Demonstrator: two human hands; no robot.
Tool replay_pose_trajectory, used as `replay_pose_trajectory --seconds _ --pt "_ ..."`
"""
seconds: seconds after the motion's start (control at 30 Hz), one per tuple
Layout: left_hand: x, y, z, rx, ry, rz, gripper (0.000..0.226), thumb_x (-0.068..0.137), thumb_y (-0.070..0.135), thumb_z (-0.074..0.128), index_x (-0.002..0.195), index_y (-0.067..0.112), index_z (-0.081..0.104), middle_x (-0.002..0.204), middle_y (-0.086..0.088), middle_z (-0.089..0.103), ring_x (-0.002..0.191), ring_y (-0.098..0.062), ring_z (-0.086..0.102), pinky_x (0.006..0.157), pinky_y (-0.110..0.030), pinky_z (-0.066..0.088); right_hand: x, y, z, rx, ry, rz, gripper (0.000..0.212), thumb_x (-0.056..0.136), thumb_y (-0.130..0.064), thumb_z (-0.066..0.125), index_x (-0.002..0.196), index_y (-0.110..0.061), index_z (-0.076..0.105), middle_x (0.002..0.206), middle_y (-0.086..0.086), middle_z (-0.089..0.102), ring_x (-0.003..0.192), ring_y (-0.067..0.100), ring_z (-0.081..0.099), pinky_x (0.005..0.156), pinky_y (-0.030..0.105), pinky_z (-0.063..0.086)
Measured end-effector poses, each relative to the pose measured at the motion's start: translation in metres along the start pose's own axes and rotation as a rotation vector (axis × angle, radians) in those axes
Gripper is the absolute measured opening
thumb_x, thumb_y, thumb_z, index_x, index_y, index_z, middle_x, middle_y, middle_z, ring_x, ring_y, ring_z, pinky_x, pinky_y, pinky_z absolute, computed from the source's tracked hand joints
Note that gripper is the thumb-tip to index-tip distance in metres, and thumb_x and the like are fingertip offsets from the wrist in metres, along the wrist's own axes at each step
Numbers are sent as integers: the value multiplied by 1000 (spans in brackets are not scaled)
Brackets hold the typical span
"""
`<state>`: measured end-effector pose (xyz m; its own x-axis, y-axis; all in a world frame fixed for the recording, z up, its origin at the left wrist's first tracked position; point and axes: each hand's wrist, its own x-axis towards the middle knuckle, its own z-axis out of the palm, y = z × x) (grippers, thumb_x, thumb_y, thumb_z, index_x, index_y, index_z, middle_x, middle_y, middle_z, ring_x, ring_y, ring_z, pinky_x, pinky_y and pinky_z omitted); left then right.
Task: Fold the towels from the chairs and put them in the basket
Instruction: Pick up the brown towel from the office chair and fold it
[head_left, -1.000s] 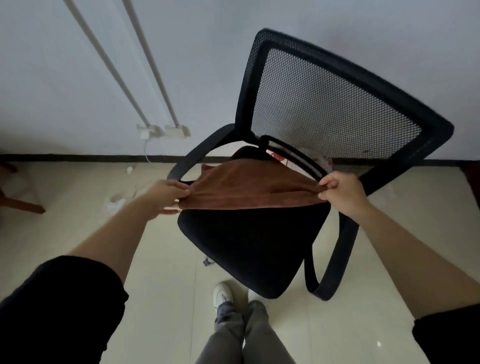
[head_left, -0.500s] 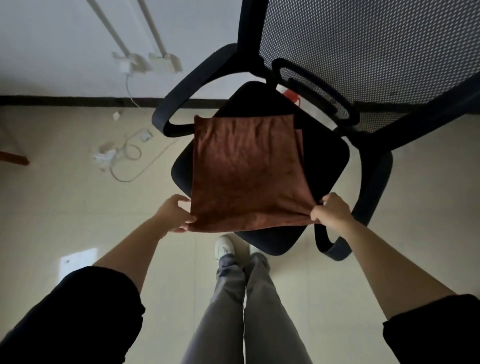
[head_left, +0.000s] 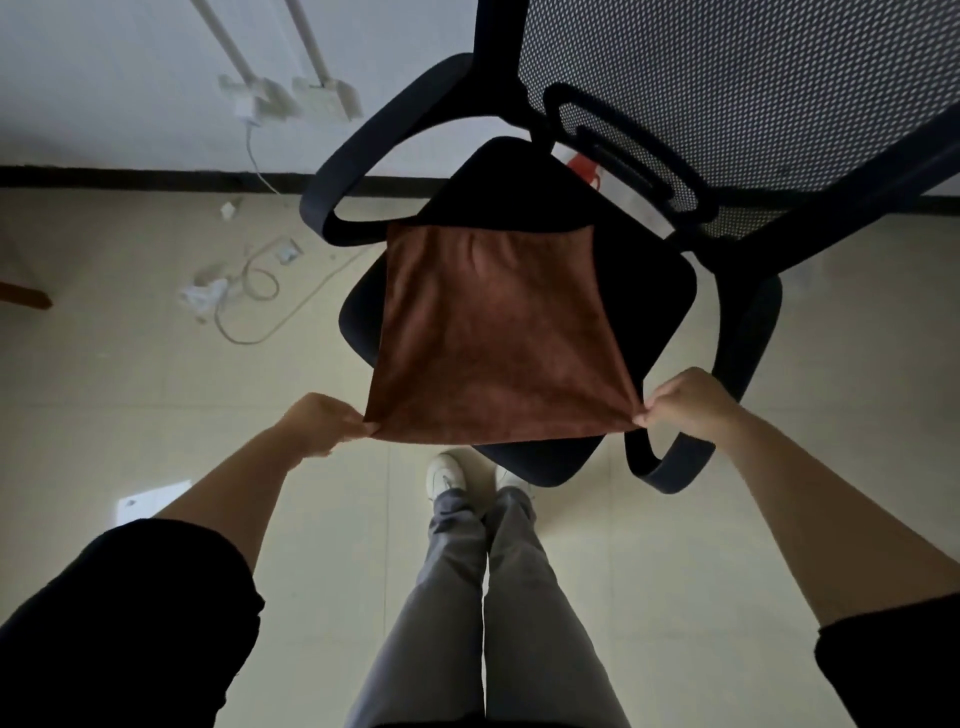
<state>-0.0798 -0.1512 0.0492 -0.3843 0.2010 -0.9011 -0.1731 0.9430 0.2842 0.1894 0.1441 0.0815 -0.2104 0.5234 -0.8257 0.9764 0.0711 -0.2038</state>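
Note:
A brown towel (head_left: 493, 332) is stretched flat over the seat of a black mesh-backed office chair (head_left: 660, 291). My left hand (head_left: 324, 423) pinches the towel's near left corner. My right hand (head_left: 685, 397) pinches its near right corner. The far edge of the towel lies across the middle of the seat. No basket is in view.
The chair's armrests (head_left: 363, 156) curve out on both sides. A white cable and power strip (head_left: 234, 291) lie on the tiled floor at the left, below wall sockets (head_left: 291, 101). My legs and white shoes (head_left: 447, 473) stand just before the seat. A red object (head_left: 584, 169) shows behind the chair.
The towel was held bunched above the seat; it has been drawn toward me and spread flat over the seat. My view has tipped downward and both hands moved nearer to my body.

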Motion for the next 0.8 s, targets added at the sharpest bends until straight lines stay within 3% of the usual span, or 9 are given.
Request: replay_pose_trajectory --seconds 0.13,0.27,0.37,0.43,0.53,0.6,0.67,0.73,0.8 --pt "5 -5 17 64 8 -19 25 81 25 75 96 7 68 101 -14 69 95 -26 65 66 -28 48 -2 -6 26 -44 -23 51 10 74 2 59 73 11 63 56 19 64 39 22 58 42 23 44" --pt "15 -10 32 200 -37 -35 25 83 26 73 99 6 69 98 -13 72 87 -24 70 57 -24 48 6 -14 59 -161 -28 61 8 83 -1 48 80 3 54 58 15 67 33 17 59 39 21 46" --pt "27 -16 40 323 -15 6 19 84 22 71 95 7 73 99 -11 73 87 -25 69 72 -27 51 15 -13 79 -280 -54 86 7 85 2 54 80 1 49 68 18 68 54 27 70 56 33 60" --pt "35 -21 46 363 -23 -17 24 86 20 67 107 9 72 109 -10 71 97 -26 67 81 -28 49 22 -11 89 -382 -90 93 16 81 4 63 76 0 48 78 16 69 68 32 71 65 36 60" --pt "41 -17 53 423 -32 -74 47 90 24 62 134 11 54 132 -10 59 121 -29 56 97 -33 46 27 -15 91 -424 -73 63 21 81 3 65 80 -3 45 82 12 59 70 31 65 56 28 49" --pt "45 -5 56 438 -17 -53 48 92 25 57 137 10 50 136 -11 55 124 -29 53 102 -35 45 36 -20 87 -358 3 14 10 84 0 58 81 -3 50 78 12 60 61 28 64 56 29 50" --pt "53 15 53 382 10 -3 38 93 26 55 127 8 58 125 -14 61 114 -30 59 97 -37 48 49 -28 78 -286 75 -37 8 86 -4 53 80 -1 57 73 12 66 58 28 65 62 35 58" --pt "64 39 44 258 56 44 31 90 28 56 108 4 66 101 -13 65 92 -27 62 82 -38 51 61 -39 63 -264 99 -87 11 84 -8 52 80 -2 61 73 14 66 65 31 68 69 40 60" --pt "76 61 32 228 115 113 30 88 26 56 101 3 69 93 -9 67 83 -26 62 74 -35 52 74 -51 48 -246 113 -144 14 83 -9 52 75 -3 61 69 13 63 69 32 67 69 38 58"
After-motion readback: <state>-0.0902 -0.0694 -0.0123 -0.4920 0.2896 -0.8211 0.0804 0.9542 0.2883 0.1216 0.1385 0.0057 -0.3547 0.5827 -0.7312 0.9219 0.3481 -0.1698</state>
